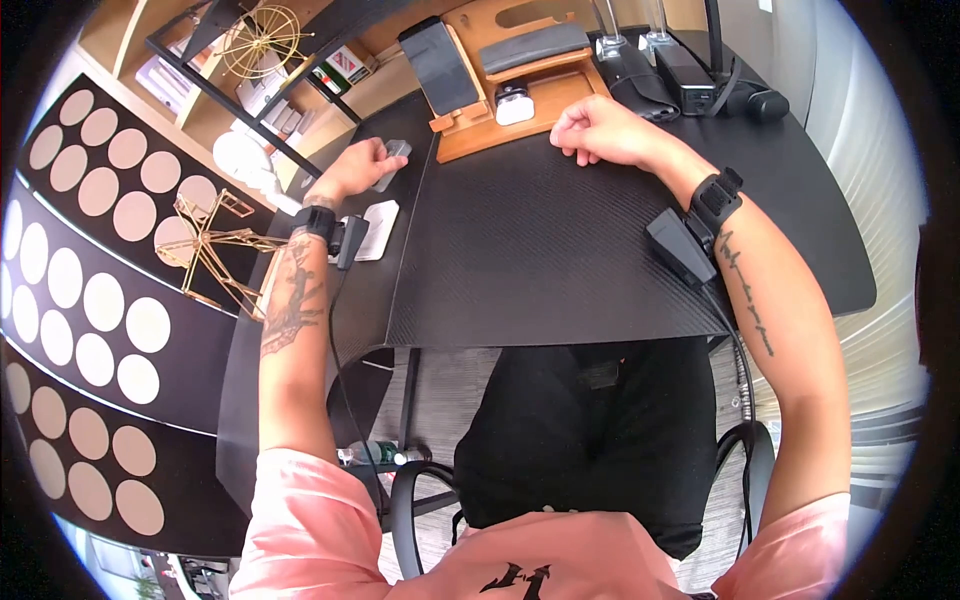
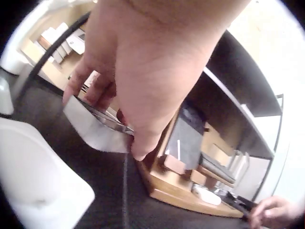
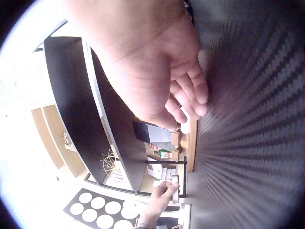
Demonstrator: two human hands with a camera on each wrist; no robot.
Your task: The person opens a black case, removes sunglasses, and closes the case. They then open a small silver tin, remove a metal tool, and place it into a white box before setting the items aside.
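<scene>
At the back left of the desk, my left hand [image 1: 350,168] grips a small, smooth grey see-through object [image 2: 93,129]. Its thumb is on one end and its fingers are on the other; its exact kind I cannot tell. Nearer to me lies a flat white rounded piece [image 1: 377,231], just below the left wrist. My right hand [image 1: 604,131] holds nothing, its fingers loosely curled at the right front corner of a wooden desk stand [image 1: 462,146]. That stand carries a dark tablet-like panel [image 1: 440,68] and a small white rounded object [image 1: 515,108].
Left of the desk, a gold wheel model [image 1: 205,240] stands near my left forearm, with a black shelf frame [image 1: 215,90] behind. At the back right are a black box-shaped device [image 1: 686,80] and a dark pouch [image 1: 640,92]. Cables hang from both wrist cameras.
</scene>
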